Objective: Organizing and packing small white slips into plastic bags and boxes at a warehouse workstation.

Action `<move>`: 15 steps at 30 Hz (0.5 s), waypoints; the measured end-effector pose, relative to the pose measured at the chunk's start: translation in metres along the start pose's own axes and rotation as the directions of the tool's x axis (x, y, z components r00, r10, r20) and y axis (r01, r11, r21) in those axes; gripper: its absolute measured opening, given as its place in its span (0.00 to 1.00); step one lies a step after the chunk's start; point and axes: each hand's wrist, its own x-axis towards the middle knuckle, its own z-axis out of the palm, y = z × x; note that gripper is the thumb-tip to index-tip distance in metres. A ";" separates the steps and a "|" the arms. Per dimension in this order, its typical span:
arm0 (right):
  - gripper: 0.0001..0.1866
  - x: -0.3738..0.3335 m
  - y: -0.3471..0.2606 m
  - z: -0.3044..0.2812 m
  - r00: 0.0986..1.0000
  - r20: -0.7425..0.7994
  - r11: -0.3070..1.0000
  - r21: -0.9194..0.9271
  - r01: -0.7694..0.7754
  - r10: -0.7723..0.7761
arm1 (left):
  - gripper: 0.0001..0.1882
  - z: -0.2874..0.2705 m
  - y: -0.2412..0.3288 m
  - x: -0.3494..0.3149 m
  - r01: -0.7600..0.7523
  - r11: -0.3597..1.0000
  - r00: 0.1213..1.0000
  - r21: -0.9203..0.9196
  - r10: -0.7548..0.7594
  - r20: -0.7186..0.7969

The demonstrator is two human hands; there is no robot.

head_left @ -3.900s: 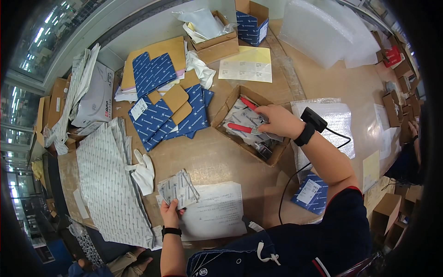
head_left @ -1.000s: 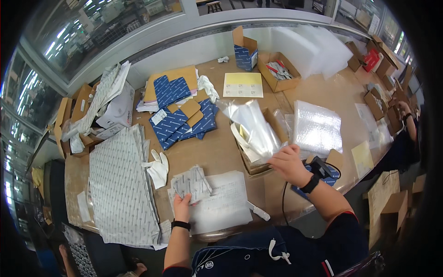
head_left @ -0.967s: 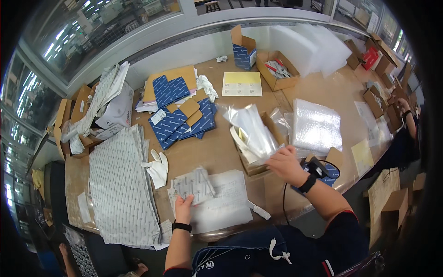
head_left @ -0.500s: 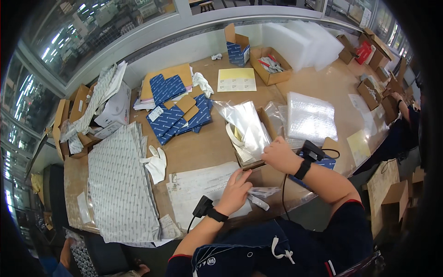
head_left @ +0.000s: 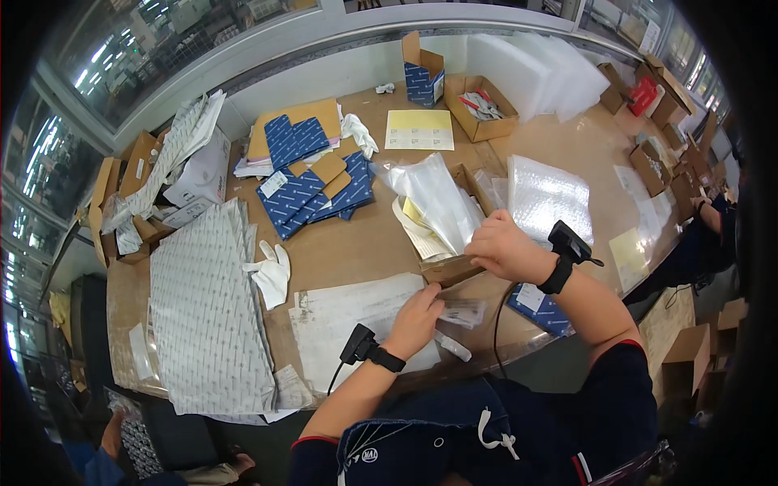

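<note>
An open brown cardboard box (head_left: 447, 270) sits at the middle of the table, holding clear plastic bags (head_left: 438, 202) and pale paper sheets (head_left: 417, 227). Over its near right corner is my right hand (head_left: 512, 249), its fingers curled closed; what they grip is hidden. Just in front of the box, my left hand (head_left: 417, 320) has its fingertips pressed together beside thin clear film, and I cannot make out what is pinched. A small clear plastic bag (head_left: 464, 313) and a white marker-like object (head_left: 452, 346) lie by the left hand. Both wrists wear black strapped devices.
Flattened blue cartons (head_left: 316, 198) and a white glove (head_left: 271, 275) lie to the left, near stacked printed wrapping sheets (head_left: 212, 316). Bubble wrap (head_left: 549, 198) is to the right, above a blue box (head_left: 539, 308). A tray-like carton (head_left: 482, 113) stands behind. Another person works far right.
My right hand has moved slightly up and right. My left fingers have drawn together and left the box's near edge. The box's near side shows more now.
</note>
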 end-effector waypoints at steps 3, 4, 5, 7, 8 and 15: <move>0.09 -0.003 -0.003 0.008 0.998 0.063 0.999 -0.030 0.018 -0.016 | 0.09 0.003 0.002 -0.004 0.007 1.000 1.000 0.000 -0.007 0.014; 0.09 -0.005 -0.005 0.011 0.998 0.063 0.999 -0.034 0.013 -0.010 | 0.09 0.004 0.003 -0.007 0.001 1.000 1.000 -0.003 -0.001 0.015; 0.08 -0.008 -0.008 0.014 0.996 0.091 0.998 -0.055 0.026 -0.021 | 0.09 0.003 0.006 -0.012 0.028 1.000 0.999 -0.009 -0.028 0.028; 0.08 -0.014 -0.010 0.019 0.995 0.078 0.994 -0.089 0.068 -0.061 | 0.13 -0.004 0.012 -0.017 0.022 0.999 1.000 -0.038 -0.022 0.019; 0.08 -0.017 -0.012 0.022 0.995 0.078 0.994 -0.088 0.065 -0.058 | 0.13 -0.010 0.014 -0.019 0.022 0.999 1.000 -0.039 -0.021 0.021; 0.10 -0.041 -0.028 0.051 0.993 0.114 0.998 -0.056 0.041 -0.034 | 0.18 -0.052 0.011 -0.007 0.058 0.976 0.994 -0.211 -0.037 0.102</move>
